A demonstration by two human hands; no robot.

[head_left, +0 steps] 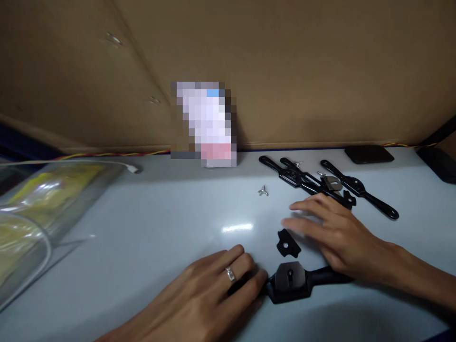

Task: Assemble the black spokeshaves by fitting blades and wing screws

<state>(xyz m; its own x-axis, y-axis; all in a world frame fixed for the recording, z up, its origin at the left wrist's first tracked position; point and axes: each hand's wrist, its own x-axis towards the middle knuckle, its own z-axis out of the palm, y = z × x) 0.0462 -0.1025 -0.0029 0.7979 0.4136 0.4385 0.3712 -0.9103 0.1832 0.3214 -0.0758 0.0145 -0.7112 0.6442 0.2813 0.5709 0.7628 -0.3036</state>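
Grips the black tool (291, 296) by its left handle (269, 283), low centre of the frame, with the left hand (217, 289), fingers curled around it. Holds the right hand (338, 232) open and seemingly empty over the right handle (327, 275), right of centre; cannot tell if touching. Has the blade (282, 275) lying on the black tool, the cap (292, 247) just above, a wing screw (263, 191) higher up.
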